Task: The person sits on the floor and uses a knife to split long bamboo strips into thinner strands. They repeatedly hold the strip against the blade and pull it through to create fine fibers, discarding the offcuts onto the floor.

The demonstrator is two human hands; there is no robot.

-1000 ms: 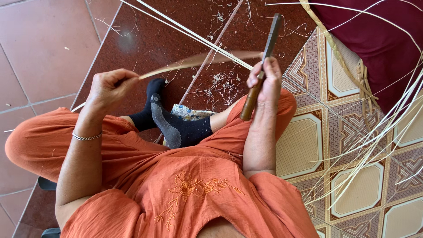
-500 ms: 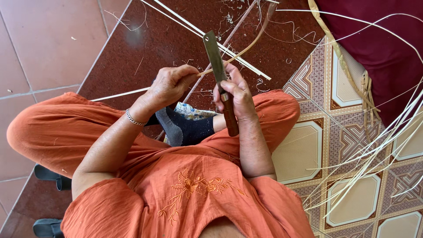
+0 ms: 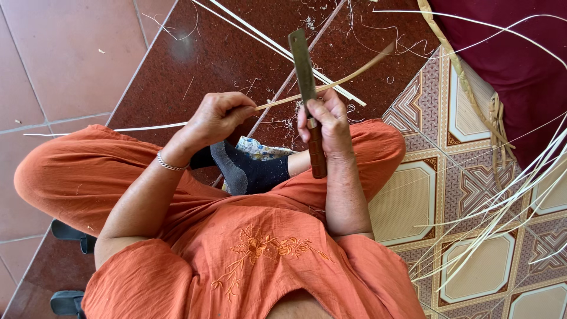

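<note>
Tiled floor strewn with pale cane strips and shavings.

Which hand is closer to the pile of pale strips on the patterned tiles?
Right. The right hand, gripping the knife, is nearer the pale strips. The left hand, pinching the thin strip, is farther away.

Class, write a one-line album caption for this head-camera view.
Seated cross-legged, a person's right hand holds a knife against a bamboo strip pinched by the left hand.

My knife has a dull metal blade and dark wooden handle; the cane strip looks smooth and pale. My orange trousers are matt cloth.
</note>
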